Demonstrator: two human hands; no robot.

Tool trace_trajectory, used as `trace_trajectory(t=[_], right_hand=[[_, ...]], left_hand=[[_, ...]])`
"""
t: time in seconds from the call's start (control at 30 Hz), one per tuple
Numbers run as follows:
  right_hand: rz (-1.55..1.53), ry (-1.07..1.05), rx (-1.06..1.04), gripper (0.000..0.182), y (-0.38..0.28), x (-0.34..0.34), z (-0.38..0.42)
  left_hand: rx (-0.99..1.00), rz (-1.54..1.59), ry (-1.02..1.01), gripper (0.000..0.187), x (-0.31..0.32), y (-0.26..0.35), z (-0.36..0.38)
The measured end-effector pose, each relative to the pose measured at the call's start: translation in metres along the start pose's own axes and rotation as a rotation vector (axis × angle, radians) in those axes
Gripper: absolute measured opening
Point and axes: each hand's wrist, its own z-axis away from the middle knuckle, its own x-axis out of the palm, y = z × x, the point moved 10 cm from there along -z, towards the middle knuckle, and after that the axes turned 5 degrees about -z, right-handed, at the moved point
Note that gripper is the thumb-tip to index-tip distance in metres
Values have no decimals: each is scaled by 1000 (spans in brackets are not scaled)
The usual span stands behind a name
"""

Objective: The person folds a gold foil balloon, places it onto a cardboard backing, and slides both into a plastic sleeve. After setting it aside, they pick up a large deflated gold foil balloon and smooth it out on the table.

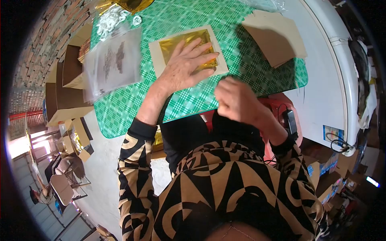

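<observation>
My left hand (187,64) lies flat with its fingers spread on a shiny gold foil sheet (171,43). Under the foil is a beige card (156,52), whose border shows around it on the green checked tablecloth (189,98). Just past the card's near right corner, by the table's front edge, my right hand (235,100) is curled closed and a little blurred. Whatever its fingers hold, if anything, is hidden.
To the right lies a stack of beige cards (277,38). Printed clear plastic bags (114,60) lie on the left, below a heap of white loops (110,22). More gold foil (132,5) is at the back. Open cardboard boxes (68,102) stand beyond the left edge.
</observation>
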Motion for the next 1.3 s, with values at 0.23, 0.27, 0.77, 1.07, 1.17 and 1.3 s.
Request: trace_trajectory(t=[0.23, 0.27, 0.77, 1.07, 1.17, 1.3], right_hand=[[-535, -75, -232, 18, -89, 8, -6], [-677, -164, -223, 18, -95, 14, -4], [-980, 64, 630, 46, -4, -50, 82], [-143, 0, 666, 75, 32, -37, 104], [-59, 9, 601, 72, 28, -34, 98], [47, 83, 351, 65, 14, -30, 80]], left_hand=[[-7, -3, -79, 61, 5, -4, -2], [-8, -7, -95, 61, 5, -4, -2], [90, -107, -14, 75, -7, 46, 41], [-140, -158, 64, 72, -42, 61, 128], [-276, -184, 151, 56, -45, 56, 162], [-331, -149, 283, 43, -39, 58, 185]])
